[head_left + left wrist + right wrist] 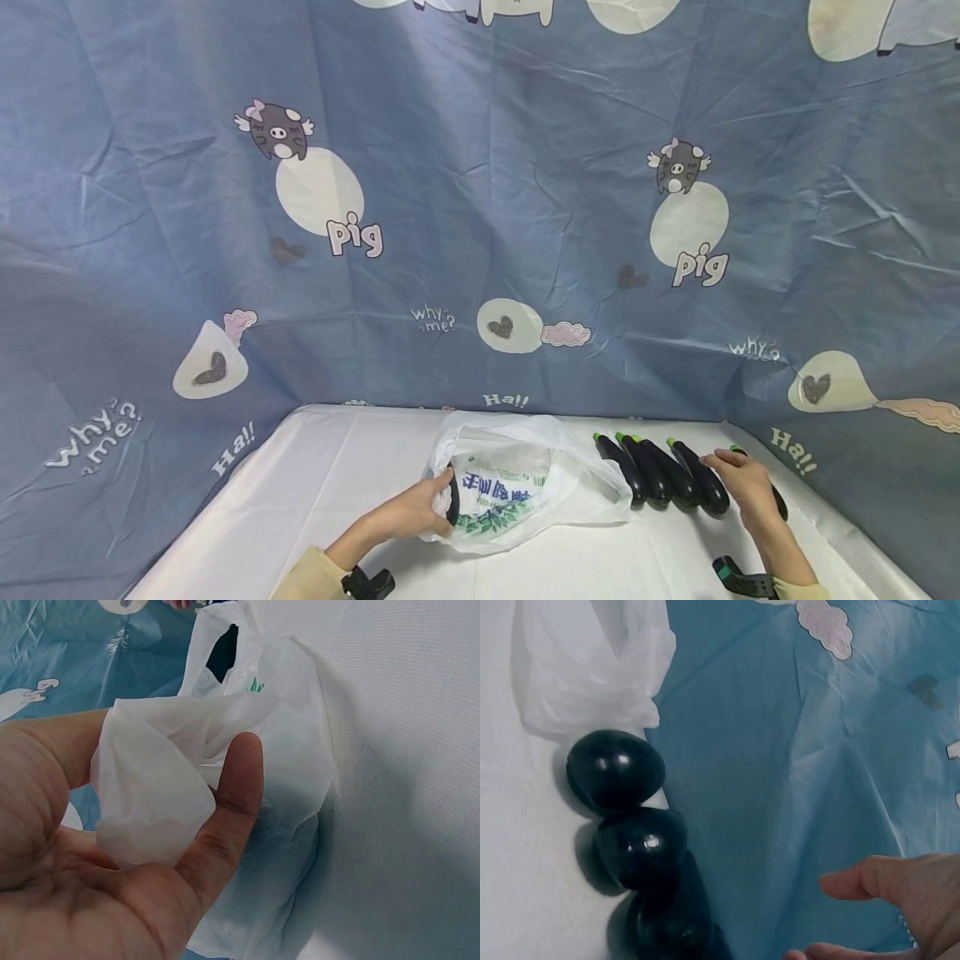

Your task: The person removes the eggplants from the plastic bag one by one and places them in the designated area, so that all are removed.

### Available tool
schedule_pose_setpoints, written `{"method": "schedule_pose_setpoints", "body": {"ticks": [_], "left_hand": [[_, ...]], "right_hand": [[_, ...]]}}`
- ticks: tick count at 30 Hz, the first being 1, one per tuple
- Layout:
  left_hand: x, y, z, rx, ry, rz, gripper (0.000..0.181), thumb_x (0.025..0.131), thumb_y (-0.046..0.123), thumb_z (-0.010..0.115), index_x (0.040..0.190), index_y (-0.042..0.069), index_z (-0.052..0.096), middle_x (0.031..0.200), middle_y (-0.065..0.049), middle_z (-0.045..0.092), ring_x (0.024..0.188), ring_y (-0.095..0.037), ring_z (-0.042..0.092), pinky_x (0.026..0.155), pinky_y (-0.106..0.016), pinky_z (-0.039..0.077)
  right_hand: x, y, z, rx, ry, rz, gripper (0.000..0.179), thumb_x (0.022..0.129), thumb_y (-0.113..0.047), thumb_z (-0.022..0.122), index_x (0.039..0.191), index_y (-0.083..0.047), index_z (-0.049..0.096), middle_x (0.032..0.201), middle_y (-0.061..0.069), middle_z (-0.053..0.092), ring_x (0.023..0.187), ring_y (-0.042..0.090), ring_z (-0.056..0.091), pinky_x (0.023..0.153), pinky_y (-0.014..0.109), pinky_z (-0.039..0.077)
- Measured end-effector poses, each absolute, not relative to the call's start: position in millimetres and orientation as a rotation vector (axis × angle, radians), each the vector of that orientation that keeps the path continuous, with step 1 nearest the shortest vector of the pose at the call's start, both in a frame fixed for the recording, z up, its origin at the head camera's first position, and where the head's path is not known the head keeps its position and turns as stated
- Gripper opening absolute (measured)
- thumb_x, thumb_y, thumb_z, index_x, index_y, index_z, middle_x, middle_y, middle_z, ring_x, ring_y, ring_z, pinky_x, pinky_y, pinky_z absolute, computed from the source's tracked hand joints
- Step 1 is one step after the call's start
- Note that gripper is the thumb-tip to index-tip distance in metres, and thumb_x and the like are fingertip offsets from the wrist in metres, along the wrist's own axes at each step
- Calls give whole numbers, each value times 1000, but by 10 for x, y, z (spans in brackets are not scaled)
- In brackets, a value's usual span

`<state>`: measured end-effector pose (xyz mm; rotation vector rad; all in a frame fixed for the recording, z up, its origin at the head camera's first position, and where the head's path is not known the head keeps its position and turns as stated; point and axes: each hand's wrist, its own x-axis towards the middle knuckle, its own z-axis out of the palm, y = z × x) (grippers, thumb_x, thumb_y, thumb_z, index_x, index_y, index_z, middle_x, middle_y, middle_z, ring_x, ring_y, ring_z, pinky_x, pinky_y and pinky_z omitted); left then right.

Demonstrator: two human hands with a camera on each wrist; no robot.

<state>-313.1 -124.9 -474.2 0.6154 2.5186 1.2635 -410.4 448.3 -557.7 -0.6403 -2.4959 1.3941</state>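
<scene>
My left hand holds the left side of a white plastic bag with blue and green print. In the left wrist view, the film of the bag is folded over the fingers, with the thumb in front. A dark curved shape shows at the bag's rim beside this hand. My right hand reaches over the right end of a row of dark eggplants, between the row and another eggplant partly hidden behind it. Its thumb and fingers stand apart in the right wrist view, with nothing between them.
Several eggplants with green stem ends lie side by side right of the bag, the nearest eggplant close to its edge. A white cloth covers the table. Behind it hangs a blue curtain with pig prints.
</scene>
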Motion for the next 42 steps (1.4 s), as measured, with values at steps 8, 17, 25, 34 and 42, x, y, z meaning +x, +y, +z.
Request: {"method": "schedule_pose_setpoints", "body": {"ticks": [8, 17, 25, 34, 42], "left_hand": [[-3139, -1248, -4753, 627, 2536, 1249, 96, 64, 4, 74, 145, -16, 25, 149, -36, 28, 137, -50, 29, 107, -64, 27], [-3141, -1257, -4755, 644, 2533, 1258, 98, 63, 5, 73, 145, -15, 24, 150, -36, 28, 137, -50, 30, 107, -63, 28], [-3136, -1251, -4751, 651, 2530, 1260, 97, 64, 5, 73, 144, -17, 24, 149, -37, 27, 136, -48, 32, 107, -61, 30], [-3139, -1252, -4752, 646, 2533, 1257, 98, 64, 4, 73, 145, -16, 23, 150, -36, 27, 137, -48, 30, 107, -62, 28], [-3131, -1249, -4743, 642, 2532, 1255, 98, 63, 5, 73, 145, -16, 23, 149, -36, 28, 137, -48, 31, 107, -62, 29]], "right_hand": [[-3988, 4184, -5384, -536, -2587, 1313, 77, 85, -55, 63, 139, -2, 48, 135, 27, 50, 120, 47, 48, 83, 54, 48], [-3728, 3667, -4975, -525, -2623, 1318, 66, 87, -44, 65, 136, -2, 50, 132, 23, 56, 120, 44, 51, 73, 45, 50], [-3404, 3241, -4652, -355, -2628, 1391, 68, 86, -41, 66, 134, 4, 50, 125, 28, 57, 117, 45, 51, 96, 60, 40], [-3249, 2914, -4524, -260, -2699, 1354, 63, 90, -32, 62, 137, 6, 46, 131, 29, 54, 121, 47, 50, 98, 59, 41], [-3222, 2746, -4600, -195, -2710, 1369, 63, 88, -32, 64, 136, 7, 47, 130, 29, 55, 120, 45, 53, 97, 55, 44]]}}
